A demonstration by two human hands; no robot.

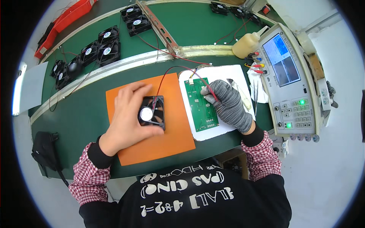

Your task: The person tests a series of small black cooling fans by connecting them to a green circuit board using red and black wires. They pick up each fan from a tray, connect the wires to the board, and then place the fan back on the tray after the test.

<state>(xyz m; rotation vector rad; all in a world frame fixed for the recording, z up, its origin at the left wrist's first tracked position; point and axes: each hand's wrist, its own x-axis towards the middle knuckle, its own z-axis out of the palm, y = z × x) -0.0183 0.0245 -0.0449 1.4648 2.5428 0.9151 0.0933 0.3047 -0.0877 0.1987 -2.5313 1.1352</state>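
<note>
My bare left hand [125, 119] grips a small black cooling fan [157, 108], thumb along its near edge and fingers at its far left side. The fan lies on an orange mat [167, 146], its round white label facing up. From it a red and black cable [173, 67] arches over to my right hand [230, 102], which wears a grey striped glove. Those gloved fingers are closed on the cable over a green circuit board [197, 104], hiding the cable's end. A white connector [191, 81] with wires sits at the board's far edge. Under the board lies a white sheet [207, 135].
Several black fans [108, 51] stand at the far left, more at the back. A test instrument [289, 76] with a lit screen occupies the right, beside a cream squeeze bottle [246, 45]. Tweezers [256, 99] lie near it. A metal rail [157, 26] crosses the back; a black pouch [45, 152] is at left.
</note>
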